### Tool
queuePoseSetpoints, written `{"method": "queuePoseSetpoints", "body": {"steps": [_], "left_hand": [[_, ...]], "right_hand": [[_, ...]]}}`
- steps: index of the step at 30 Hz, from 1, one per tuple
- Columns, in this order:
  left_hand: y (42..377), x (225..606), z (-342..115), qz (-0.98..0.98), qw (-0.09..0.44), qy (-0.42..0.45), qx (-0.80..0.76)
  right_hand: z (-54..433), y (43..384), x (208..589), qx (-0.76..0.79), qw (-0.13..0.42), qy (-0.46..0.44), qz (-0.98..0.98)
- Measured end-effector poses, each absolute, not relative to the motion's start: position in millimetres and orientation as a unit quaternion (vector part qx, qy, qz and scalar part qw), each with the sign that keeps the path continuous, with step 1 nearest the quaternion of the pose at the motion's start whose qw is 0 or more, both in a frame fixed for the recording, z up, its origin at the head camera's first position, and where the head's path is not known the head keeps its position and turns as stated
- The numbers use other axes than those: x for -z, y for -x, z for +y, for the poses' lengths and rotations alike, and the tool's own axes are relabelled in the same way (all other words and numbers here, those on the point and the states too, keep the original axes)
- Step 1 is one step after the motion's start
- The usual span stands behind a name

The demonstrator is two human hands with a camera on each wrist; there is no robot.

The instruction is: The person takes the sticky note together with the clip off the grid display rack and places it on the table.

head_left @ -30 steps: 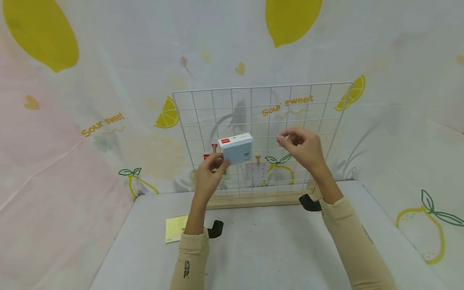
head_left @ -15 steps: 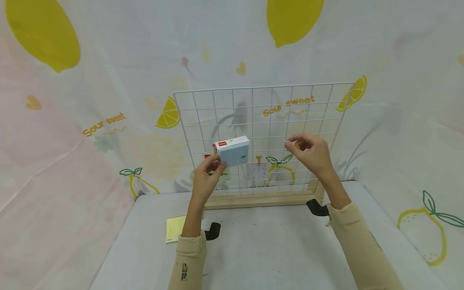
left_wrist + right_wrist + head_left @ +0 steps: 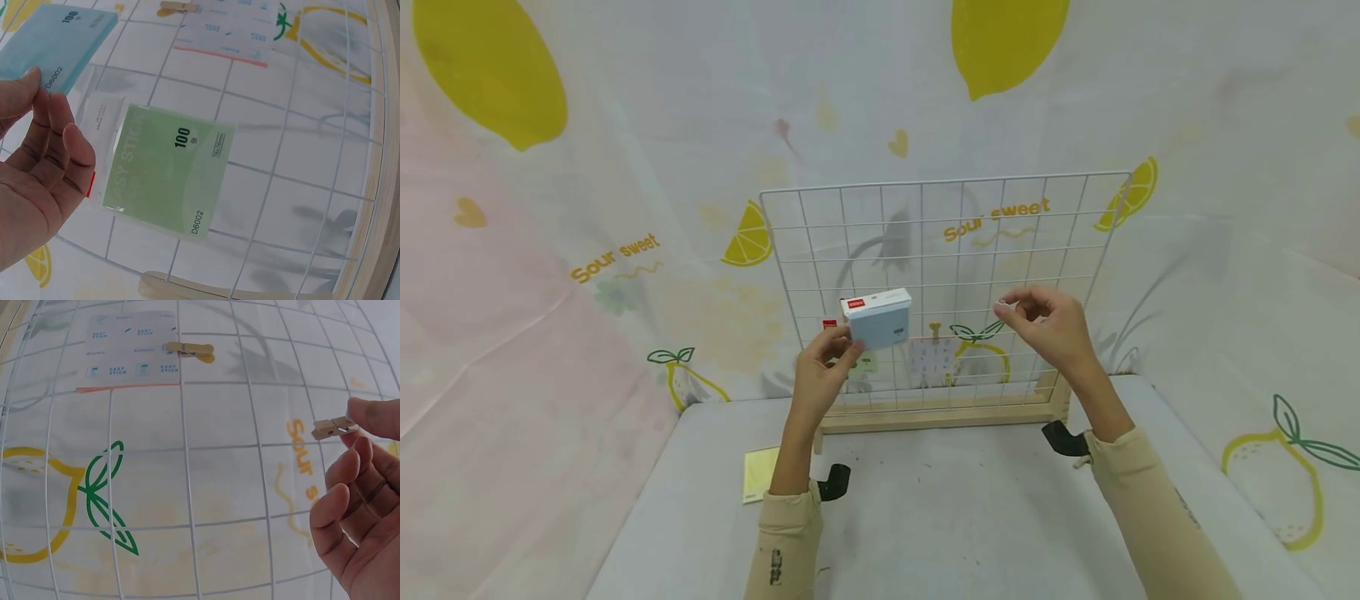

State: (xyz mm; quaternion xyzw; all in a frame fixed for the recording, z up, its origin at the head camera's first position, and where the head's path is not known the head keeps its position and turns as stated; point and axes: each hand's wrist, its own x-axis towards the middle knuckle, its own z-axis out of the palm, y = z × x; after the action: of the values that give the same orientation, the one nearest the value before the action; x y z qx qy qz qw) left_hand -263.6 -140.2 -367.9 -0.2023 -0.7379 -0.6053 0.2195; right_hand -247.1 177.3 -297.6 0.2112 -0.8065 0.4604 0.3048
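Your left hand (image 3: 822, 373) grasps the blue sticky-note pack (image 3: 57, 42) by its edge, thumb on the face you see. You hold it in front of the wire grid (image 3: 922, 253), at eight o'clock from the grid's middle (the face reads 100 and D6002). Whether it touches the wires, I cannot tell.

Your right hand (image 3: 1051, 330) pinches a small wooden clothespin (image 3: 331, 429) between thumb and fingertip, at about three o'clock from the blue pack and well apart from it.

From that blue pack, the green pack (image 3: 169, 169) in its clear sleeve lies against the grid between six and seven o'clock. At four o'clock is the pale printed pack (image 3: 131, 353), with a second clothespin (image 3: 189, 348) at its edge.

The grid stands in a wooden base (image 3: 936, 418) on the white-covered table (image 3: 925, 517). At seven o'clock from your left hand, the yellow pack (image 3: 761, 475) lies on that table.
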Motion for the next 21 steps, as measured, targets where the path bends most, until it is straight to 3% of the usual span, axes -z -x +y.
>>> {"method": "queuePoseSetpoints", "body": {"steps": [7, 21], "left_hand": [[263, 375, -150, -0.741, 0.214, 0.212, 0.601], [252, 369, -166, -0.755, 0.177, 0.199, 0.6]], "right_hand": [[192, 266, 322, -0.451, 0.301, -0.208, -0.814], [203, 264, 335, -0.44, 0.289, -0.207, -0.825]]}}
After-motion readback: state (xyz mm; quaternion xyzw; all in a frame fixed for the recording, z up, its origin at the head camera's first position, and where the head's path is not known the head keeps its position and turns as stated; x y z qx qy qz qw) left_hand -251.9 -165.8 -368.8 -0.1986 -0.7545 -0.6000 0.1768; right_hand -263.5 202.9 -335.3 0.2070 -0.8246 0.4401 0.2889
